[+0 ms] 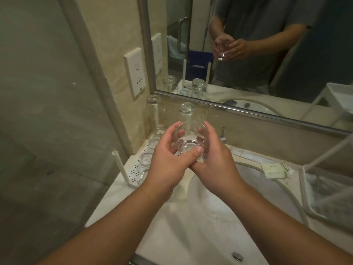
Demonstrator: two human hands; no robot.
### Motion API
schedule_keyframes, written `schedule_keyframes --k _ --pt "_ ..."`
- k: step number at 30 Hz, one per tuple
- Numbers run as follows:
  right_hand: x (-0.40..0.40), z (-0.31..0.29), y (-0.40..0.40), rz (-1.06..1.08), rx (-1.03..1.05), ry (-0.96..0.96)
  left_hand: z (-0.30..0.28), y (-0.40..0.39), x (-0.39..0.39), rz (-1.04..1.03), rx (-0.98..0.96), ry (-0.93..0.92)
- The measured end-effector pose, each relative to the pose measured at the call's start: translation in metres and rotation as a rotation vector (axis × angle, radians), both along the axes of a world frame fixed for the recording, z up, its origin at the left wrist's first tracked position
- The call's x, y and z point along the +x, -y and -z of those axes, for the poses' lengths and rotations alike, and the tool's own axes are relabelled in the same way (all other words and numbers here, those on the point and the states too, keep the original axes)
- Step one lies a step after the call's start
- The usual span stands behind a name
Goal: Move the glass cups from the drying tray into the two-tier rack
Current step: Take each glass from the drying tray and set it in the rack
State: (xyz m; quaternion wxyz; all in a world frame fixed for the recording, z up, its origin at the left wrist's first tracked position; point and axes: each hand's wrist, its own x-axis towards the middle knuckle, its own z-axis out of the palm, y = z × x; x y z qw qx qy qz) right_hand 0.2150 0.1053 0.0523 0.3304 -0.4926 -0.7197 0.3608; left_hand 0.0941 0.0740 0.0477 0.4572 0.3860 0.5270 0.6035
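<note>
Head view: drying tray (133, 179) partly hidden.

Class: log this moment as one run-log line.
left hand: holding glass cup | right hand: holding same cup | cup: above sink | rack: right

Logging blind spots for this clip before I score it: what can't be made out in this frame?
- Head view: the rack is cut off by the right edge, so its tiers and contents cannot be told.
- The tray: both hands cover its right part, so the cup count is unclear.
- The held cup: the fingers wrap it; clear glass hides its rim.
- The card: print too small.
</note>
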Motion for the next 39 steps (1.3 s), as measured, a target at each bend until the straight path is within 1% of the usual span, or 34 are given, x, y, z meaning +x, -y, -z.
schedule_keyframes --k 6,13,19,27,29,32,34,37,39 --pt "0.058 0.009 0.001 0.151 -0.026 -0.001 0.008 -0.009 0.054 0.112 -0.019 0.000" --pt "0.127 0.019 0.011 0.287 -0.073 -0.020 0.019 -0.015 0.120 0.251 -0.064 0.019" --pt "0.187 0.032 0.019 0.383 -0.071 -0.019 0.028 -0.016 0.177 0.365 -0.104 0.022" --pt "0.258 0.058 0.035 0.494 -0.128 -0.060 0.046 -0.010 0.247 0.495 -0.159 -0.143" --pt "0.274 0.066 0.040 0.523 -0.141 -0.075 0.051 -0.008 0.262 0.514 -0.176 -0.213" --pt "0.296 0.075 0.047 0.558 -0.152 -0.079 0.059 -0.007 0.283 0.530 -0.199 -0.372" --pt "0.310 0.082 0.052 0.570 -0.158 -0.083 0.061 -0.004 0.296 0.560 -0.215 -0.433" --pt "0.331 0.091 0.058 0.603 -0.171 -0.093 0.062 0.000 0.314 0.592 -0.258 -0.419" --pt "0.346 0.097 0.061 0.629 -0.166 -0.100 0.066 0.002 0.326 0.593 -0.313 -0.351"
